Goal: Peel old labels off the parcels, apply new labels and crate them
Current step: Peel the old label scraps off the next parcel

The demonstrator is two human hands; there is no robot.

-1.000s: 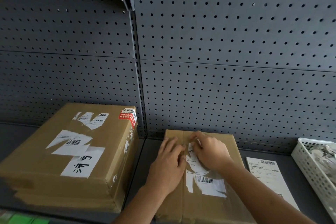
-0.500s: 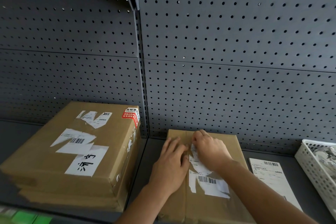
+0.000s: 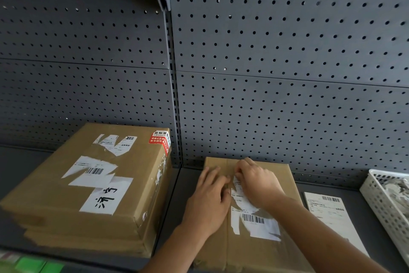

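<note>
A flat brown parcel (image 3: 285, 175) lies on the dark shelf in front of me, with a torn white old label (image 3: 254, 220) carrying a barcode on its top. My left hand (image 3: 210, 199) presses flat on the parcel's left half, fingers straight. My right hand (image 3: 256, 180) has its fingers curled at the label's upper edge, pinching the paper there. A larger brown parcel (image 3: 66, 213) with torn label remains and a red sticker sits to the left. A fresh white label sheet (image 3: 329, 215) lies on the shelf to the right of the parcel.
A white perforated plastic basket (image 3: 382, 204) holding crumpled paper scraps stands at the far right edge. A grey pegboard wall (image 3: 287, 73) rises behind the shelf, with an upright post (image 3: 174, 95) between its panels. Green objects (image 3: 33, 265) show at the bottom left.
Both hands stay on the flat parcel; the right hand's fingers have crept slightly up along the label's top edge. The camera view has shifted a little.
</note>
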